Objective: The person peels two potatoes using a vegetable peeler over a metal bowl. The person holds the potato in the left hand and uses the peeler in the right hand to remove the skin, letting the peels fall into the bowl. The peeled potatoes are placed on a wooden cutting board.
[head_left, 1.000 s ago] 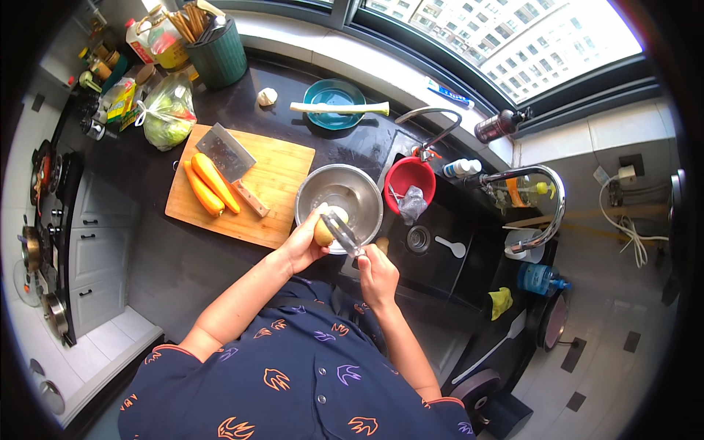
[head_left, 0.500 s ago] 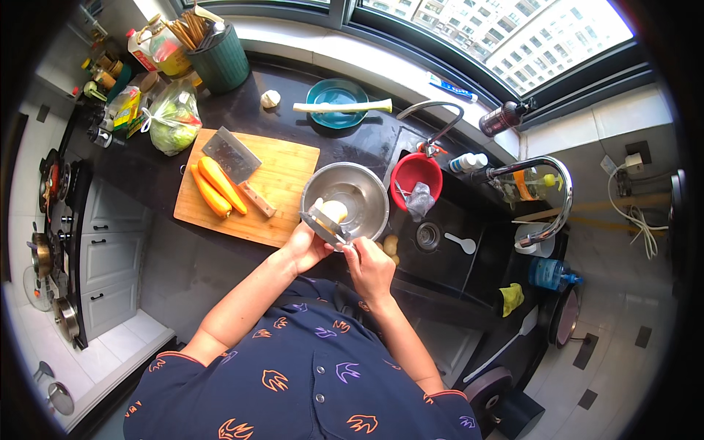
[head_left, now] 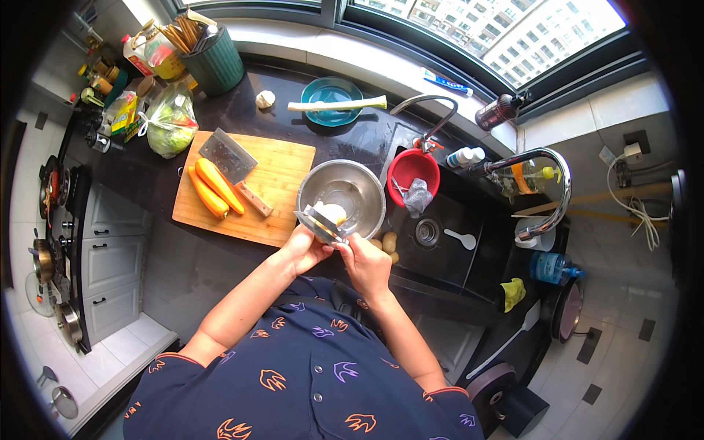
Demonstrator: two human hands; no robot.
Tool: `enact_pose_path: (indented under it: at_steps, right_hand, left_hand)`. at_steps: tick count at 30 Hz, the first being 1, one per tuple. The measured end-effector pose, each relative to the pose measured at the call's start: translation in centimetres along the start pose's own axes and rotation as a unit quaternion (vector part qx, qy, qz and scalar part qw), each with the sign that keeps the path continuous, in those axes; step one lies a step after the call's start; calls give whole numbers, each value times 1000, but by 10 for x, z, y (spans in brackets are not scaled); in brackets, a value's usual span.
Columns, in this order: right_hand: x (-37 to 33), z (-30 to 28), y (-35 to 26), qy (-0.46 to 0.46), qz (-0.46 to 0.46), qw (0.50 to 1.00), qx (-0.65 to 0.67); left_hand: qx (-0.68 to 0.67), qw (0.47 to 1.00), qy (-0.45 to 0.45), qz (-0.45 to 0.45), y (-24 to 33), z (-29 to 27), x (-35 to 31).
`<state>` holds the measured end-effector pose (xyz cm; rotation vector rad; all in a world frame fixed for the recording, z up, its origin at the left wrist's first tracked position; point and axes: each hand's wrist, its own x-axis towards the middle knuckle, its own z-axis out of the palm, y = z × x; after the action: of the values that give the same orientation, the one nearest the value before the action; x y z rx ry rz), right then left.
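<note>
My left hand [head_left: 302,251]: fingers curled round a potato [head_left: 334,213] | potato: sat over the bowl's [head_left: 367,187] 7 o'clock side, peeler [head_left: 319,226] across it | my right hand [head_left: 369,264]: thumb and fingers pinched the peeler's near end | from the bowl: board [head_left: 282,169] with carrots [head_left: 220,185] lay at 9, plate [head_left: 334,89] at 12, basin [head_left: 405,166] near 3

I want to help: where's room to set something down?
Free: the rectangular wooden board, right of the flat steel cleaver; the black counter between the white garlic bulb and board. Crowded: near the round steel bowl, by left hand and right hand.
</note>
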<state>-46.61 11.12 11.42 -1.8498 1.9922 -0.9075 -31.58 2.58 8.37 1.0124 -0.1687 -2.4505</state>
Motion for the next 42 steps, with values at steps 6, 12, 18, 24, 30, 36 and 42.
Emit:
enact_pose_path:
  at_steps: [6, 12, 18, 24, 30, 36, 42]
  right_hand:
    - [-4, 0, -1, -41, 90, 981, 164]
    - [0, -17, 9, -113, 109, 937, 313]
    - [5, -15, 13, -28, 153, 957, 244]
    - [2, -21, 2, -56, 135, 979, 144]
    - [7, -14, -9, -7, 57, 997, 47]
    - [13, -11, -10, 8, 28, 1000, 3]
    - [15, -10, -11, 4, 7, 999, -36]
  left_hand:
    - [-24, 999, 12, 31, 2, 6, -5]
    - [-30, 999, -17, 12, 9, -1, 2]
    - [-29, 999, 13, -6, 11, 5, -2]
    - [-37, 999, 5, 0, 12, 9, -6]
    - [-36, 999, -18, 8, 4, 7, -1]
    - [-33, 999, -16, 2, 0, 1, 3]
    - [6, 1000, 22, 12, 2, 5, -3]
